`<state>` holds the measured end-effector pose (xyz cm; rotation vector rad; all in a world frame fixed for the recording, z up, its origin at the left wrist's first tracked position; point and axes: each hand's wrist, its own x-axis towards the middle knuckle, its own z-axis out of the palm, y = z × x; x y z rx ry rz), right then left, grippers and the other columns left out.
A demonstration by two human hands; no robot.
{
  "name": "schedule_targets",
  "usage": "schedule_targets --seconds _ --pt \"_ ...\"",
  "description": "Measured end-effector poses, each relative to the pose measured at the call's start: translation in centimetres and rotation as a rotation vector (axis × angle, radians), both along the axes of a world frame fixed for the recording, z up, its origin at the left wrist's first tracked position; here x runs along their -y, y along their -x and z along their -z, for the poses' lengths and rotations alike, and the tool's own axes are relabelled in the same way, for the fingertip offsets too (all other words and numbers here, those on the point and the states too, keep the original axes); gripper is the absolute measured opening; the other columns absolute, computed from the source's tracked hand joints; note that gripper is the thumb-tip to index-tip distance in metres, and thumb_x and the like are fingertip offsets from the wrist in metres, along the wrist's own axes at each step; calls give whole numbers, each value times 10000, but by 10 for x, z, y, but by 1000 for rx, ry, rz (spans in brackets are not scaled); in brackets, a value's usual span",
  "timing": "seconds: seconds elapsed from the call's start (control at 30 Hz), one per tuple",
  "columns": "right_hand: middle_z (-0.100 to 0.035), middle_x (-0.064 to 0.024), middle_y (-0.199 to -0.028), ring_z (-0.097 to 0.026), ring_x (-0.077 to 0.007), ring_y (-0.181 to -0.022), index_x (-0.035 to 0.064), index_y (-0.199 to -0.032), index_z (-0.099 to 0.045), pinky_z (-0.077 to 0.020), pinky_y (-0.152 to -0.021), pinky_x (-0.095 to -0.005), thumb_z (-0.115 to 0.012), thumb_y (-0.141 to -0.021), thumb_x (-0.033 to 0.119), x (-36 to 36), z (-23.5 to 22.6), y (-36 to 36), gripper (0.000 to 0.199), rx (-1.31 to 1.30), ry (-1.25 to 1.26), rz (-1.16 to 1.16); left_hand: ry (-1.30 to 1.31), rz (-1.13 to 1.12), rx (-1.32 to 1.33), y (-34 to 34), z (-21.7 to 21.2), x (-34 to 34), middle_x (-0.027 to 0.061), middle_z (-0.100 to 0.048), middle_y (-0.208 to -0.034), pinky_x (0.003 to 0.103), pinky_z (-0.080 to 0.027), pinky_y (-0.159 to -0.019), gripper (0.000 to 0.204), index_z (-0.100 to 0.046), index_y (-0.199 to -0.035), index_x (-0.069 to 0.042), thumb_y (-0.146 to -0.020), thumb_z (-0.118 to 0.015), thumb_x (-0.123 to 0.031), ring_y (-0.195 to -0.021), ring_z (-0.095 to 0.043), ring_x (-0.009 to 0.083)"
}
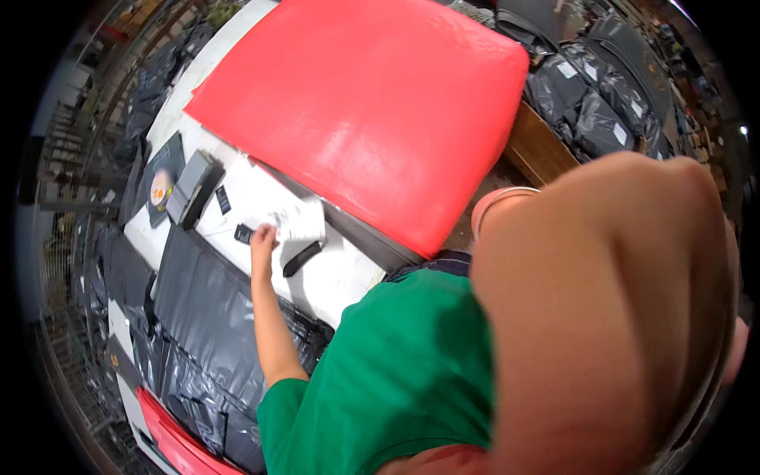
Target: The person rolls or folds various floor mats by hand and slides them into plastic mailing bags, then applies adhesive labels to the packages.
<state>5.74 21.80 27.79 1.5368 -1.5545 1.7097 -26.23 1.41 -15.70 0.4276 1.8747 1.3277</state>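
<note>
My left hand [264,239] reaches over the white table [348,277], its fingertips pinched at the edge of a small black tag [243,233]. A second black tag [222,200] lies a little farther off. Just right of this hand are a crumpled, clear-white sheet or bag [299,220] and a curved black object [302,259] whose kind I cannot make out. My right hand [609,245] is raised very close to the camera and fills the right side; its back and bent knuckles show, while the fingertips are hidden.
A large glossy red sheet or cover [372,103] spreads over the far part of the table. On the left stand a grey box [196,188] and a dark flat package [162,178]. Black plastic-wrapped bundles [214,317] are piled nearby, and more wrapped bundles [594,103] lie beyond at the right.
</note>
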Motion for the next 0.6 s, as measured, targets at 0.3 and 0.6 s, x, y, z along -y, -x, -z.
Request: schedule_targets --seconds 0.3,0.6 --pt "-523 -45 -502 -543 -212 -500 78 -499 -505 -427 -770 -457 -282 -928 519 -16 14 -3 654 -6 66 -108 324 415 -976 -105 -22 50 157 -560 -1167 396 -413 -893 129 -688 -793 -69 -705 -647 -155 -1024 -534 328" --pt "-515 -44 -497 -526 -212 -486 74 -497 -501 -442 -745 -457 -275 -925 528 0 33 1 664 -1 81 -139 407 49 -933 -76 -8 44 158 -570 -1148 381 -427 -874 170 -698 -884 -60 -740 -649 -137 -1018 -536 314"
